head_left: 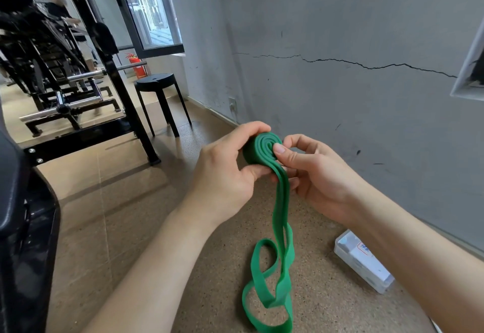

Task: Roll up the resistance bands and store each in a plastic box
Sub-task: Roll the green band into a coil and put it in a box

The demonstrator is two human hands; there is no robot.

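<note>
A green resistance band (281, 214) is partly rolled into a tight coil held in mid-air in front of me. My left hand (225, 173) wraps around the coil from the left, fingers over its top. My right hand (314, 173) pinches the coil's face with the thumb on the spiral. The loose tail hangs down and lies in loops on the speckled floor. A clear plastic box (362, 260) with a white label lies on the floor by the wall, lower right, partly behind my right forearm.
A grey cracked wall (340, 44) runs along the right. A black stool (159, 97) stands ahead by the window. A black weight rack and barbells (65, 83) fill the left. A dark padded bench edge (23, 228) sits at my near left.
</note>
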